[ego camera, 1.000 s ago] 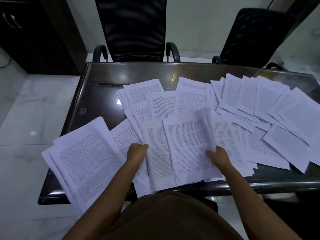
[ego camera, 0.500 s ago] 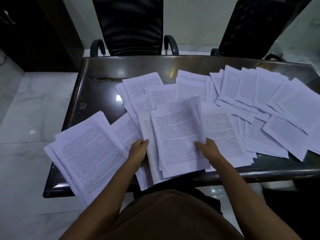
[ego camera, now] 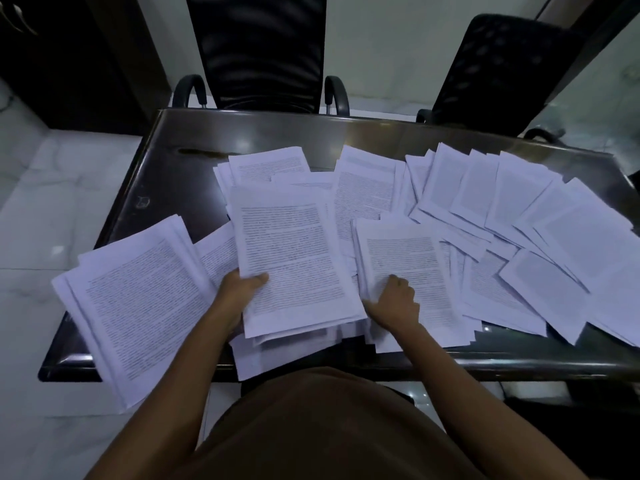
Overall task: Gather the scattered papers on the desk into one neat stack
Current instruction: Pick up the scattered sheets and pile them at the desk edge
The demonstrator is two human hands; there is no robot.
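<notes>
Head view, as I log it. Left hand [ego camera: 239,294]: grasps a bundle [ego camera: 291,258] of printed pages at its left edge, thumb on top, at the front middle of the desk [ego camera: 166,174]. Right hand [ego camera: 394,303]: fingers bent onto a second sheaf [ego camera: 405,258] just right of the bundle; I cannot tell grasp from press. Loose pages [ego camera: 512,202]: fanned over the desk's right half. Pile [ego camera: 138,299]: overhangs the front-left corner. Black chair [ego camera: 259,46] and mesh chair [ego camera: 502,64]: behind the far edge.
</notes>
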